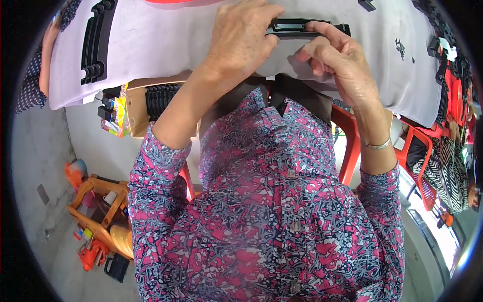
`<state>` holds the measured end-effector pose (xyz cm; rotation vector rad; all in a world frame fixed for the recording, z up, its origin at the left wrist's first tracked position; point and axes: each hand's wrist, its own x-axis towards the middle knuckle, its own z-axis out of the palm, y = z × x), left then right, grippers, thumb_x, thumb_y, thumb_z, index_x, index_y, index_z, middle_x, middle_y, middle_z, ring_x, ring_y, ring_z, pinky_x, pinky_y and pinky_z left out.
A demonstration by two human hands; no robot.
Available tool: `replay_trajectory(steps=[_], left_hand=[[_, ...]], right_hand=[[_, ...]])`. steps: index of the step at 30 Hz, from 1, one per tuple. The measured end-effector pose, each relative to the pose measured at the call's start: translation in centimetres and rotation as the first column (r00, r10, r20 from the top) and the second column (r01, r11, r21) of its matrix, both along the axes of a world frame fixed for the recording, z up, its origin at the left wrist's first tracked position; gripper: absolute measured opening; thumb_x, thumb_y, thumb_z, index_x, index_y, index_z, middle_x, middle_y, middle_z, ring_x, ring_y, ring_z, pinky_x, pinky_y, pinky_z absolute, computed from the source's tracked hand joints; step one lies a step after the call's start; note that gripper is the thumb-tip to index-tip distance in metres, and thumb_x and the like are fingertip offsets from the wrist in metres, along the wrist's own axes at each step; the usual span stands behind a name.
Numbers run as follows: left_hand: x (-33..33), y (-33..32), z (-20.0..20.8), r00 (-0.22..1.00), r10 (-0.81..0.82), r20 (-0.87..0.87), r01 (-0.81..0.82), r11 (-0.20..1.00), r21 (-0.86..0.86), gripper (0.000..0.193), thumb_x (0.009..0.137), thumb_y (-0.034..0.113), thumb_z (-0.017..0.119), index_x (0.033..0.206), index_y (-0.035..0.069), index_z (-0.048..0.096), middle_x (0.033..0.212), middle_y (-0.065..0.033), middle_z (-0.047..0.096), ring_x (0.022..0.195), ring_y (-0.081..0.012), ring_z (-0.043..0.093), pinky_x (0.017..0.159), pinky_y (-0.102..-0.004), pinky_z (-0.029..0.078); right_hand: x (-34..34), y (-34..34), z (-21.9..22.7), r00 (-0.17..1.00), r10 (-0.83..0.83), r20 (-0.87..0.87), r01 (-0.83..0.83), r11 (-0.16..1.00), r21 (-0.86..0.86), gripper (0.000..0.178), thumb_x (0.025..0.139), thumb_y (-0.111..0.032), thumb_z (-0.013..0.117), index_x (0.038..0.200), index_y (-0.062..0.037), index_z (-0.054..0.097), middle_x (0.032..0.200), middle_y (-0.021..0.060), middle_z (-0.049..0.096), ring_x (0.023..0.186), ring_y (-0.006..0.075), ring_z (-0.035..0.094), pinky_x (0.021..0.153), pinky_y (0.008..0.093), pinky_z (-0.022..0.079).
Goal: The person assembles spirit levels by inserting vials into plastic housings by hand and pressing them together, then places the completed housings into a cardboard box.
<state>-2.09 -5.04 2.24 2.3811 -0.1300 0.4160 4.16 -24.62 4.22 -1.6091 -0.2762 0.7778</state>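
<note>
A long black bar [292, 26] lies over the middle of the grey-white cloth-covered counter [156, 45], close to its near side, its length running left to right along it. The left hand [241, 38] comes in across the near edge of the counter and has the bar's left end between thumb and fingers, pinched. The right hand [339, 58], above the counter's near edge, rests one fingertip on the right part of the bar; its thumb and other fingers are bent in just below the bar, and whether they pinch anything cannot be told. Toward the left end of the counter lies a group of long black parts [95, 45], side by side; a red object [168, 1] shows at its far side, cut by the frame. On the right part of the counter are a cluster of small dark bits [400, 49] and, farther off, a black piece [367, 5]. Below the counter's near edge, on the left, a brown box [137, 113] stands beside a row of black parts [161, 100]. Past the counter's left end shows another person's forearm [48, 60]; to the right of and below it, a red chair [425, 176].
</note>
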Motion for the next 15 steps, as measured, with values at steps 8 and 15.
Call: replay_trajectory(steps=[8,15], left_hand=[[-1.0,0.8,1.3,0.986,0.051,-0.157,-0.057,0.998,-0.036,0.055,0.068,0.002,0.074,0.120,-0.005,0.058,0.102,-0.0172,0.063,0.099,-0.0362,0.060,0.091,-0.0437,0.044],[-0.6,1.0,-0.3,0.996,0.016,-0.091,-0.029,0.989,-0.143,0.058,0.066,-0.001,0.075,0.121,-0.005,0.059,0.103,-0.0179,0.065,0.098,-0.0364,0.063,0.090,-0.0426,0.047]], right_hand=[[1.0,-0.6,-0.3,0.733,0.216,0.645,0.010,0.945,-0.328,0.026,0.092,-0.011,0.061,0.117,-0.0050,0.067,0.076,0.0000,0.062,0.064,0.0068,0.053,0.060,0.0223,0.044],[4.2,3.6,2.7,0.235,0.639,0.732,-0.392,0.752,-0.530,0.013,0.086,-0.012,0.054,0.089,-0.0043,0.063,0.081,0.0144,0.050,0.079,0.0341,0.055,0.071,0.0407,0.049]])
